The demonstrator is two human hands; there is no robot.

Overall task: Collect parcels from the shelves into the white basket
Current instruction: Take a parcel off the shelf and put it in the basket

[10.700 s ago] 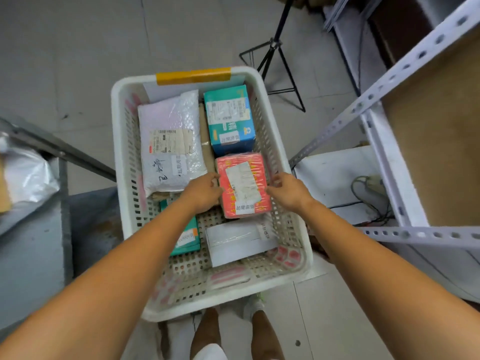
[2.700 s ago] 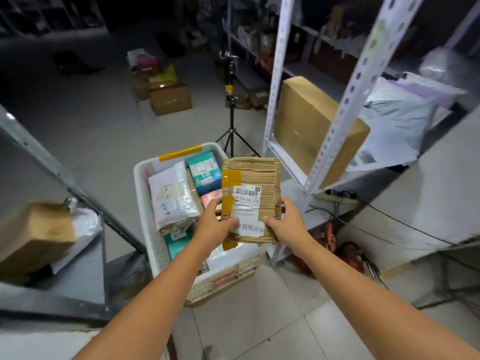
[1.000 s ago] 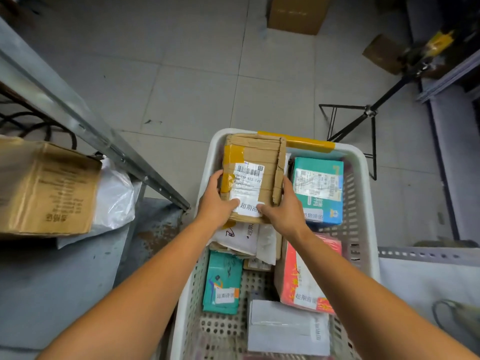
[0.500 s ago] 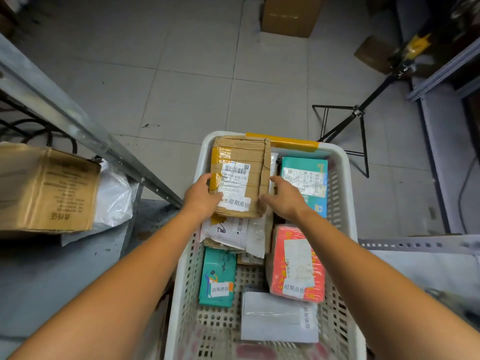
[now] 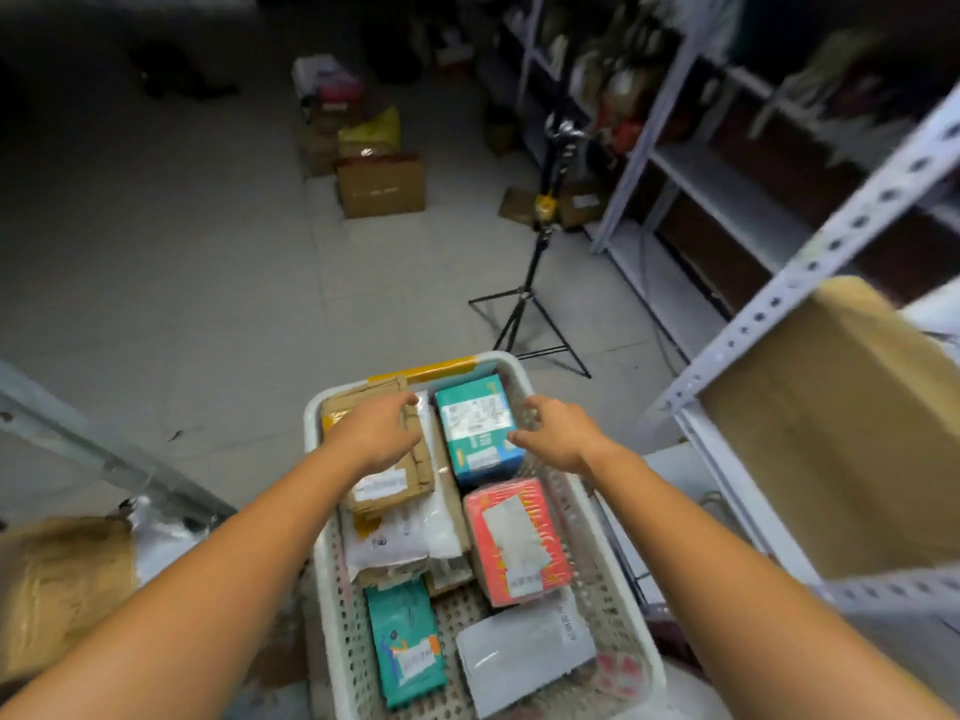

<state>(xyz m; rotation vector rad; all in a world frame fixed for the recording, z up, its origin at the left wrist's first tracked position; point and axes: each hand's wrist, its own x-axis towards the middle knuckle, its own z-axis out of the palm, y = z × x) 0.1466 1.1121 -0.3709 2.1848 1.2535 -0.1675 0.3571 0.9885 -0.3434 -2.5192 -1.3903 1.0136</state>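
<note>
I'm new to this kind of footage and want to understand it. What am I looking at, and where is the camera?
There is no machine here. A person wears a wide-angle camera on the head, so you look down along both bare arms. The left hand is over a brown cardboard parcel, and the right hand is just right of a teal box. Both hands are loosely open and hold nothing. Under them is a white basket, which also holds a red parcel, a green pouch and a flat white parcel. Metal shelves stand on the right.

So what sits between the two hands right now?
The teal box, in the head view, between left hand and right hand, inside the white basket.
</note>
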